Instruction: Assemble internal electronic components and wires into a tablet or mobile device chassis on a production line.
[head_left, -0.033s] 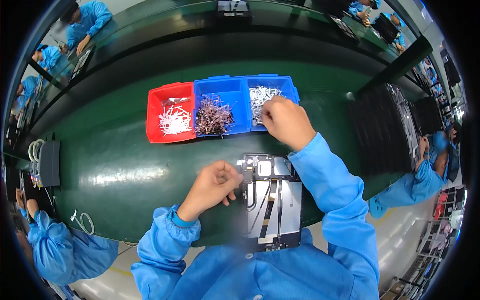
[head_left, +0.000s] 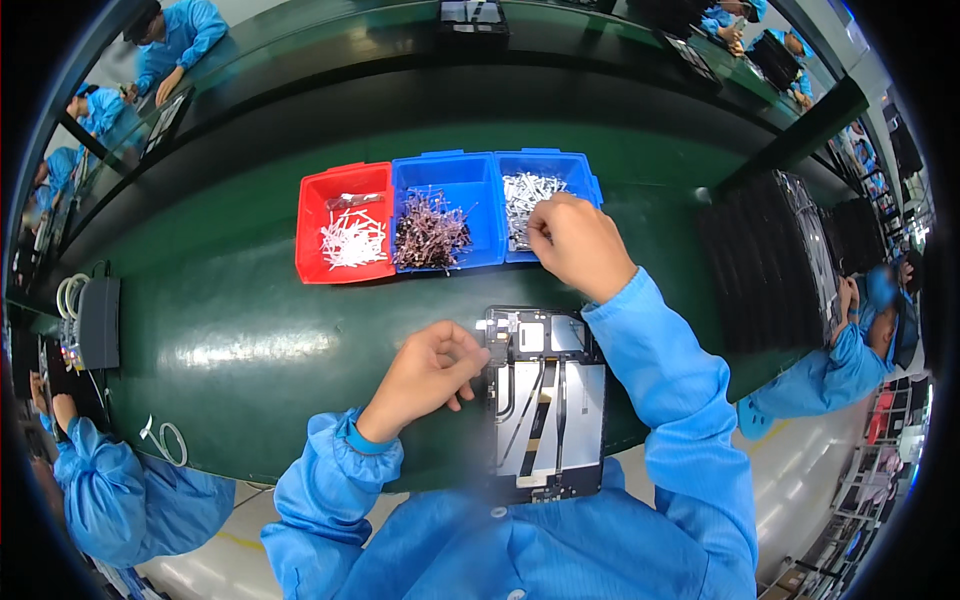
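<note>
An opened tablet [head_left: 580,400] lies at the green table's front edge, its dark frame, silvery inner plates and black flat cables exposed. My left hand [head_left: 428,368] is by its upper left corner, thumb and forefinger pinched together at the edge; anything between them is too small to make out. My right hand [head_left: 580,245] reaches into the right blue bin [head_left: 592,185], fingers bent down and closed over small white and silvery parts [head_left: 530,195]. What its fingertips hold is hidden.
Beside that bin stand a blue bin [head_left: 450,175] of thin brownish parts and a red bin [head_left: 308,225] of white strips. Black panels [head_left: 765,260] are stacked at right. A grey box [head_left: 100,325] and a coiled cable [head_left: 170,445] lie at left. Co-workers sit around.
</note>
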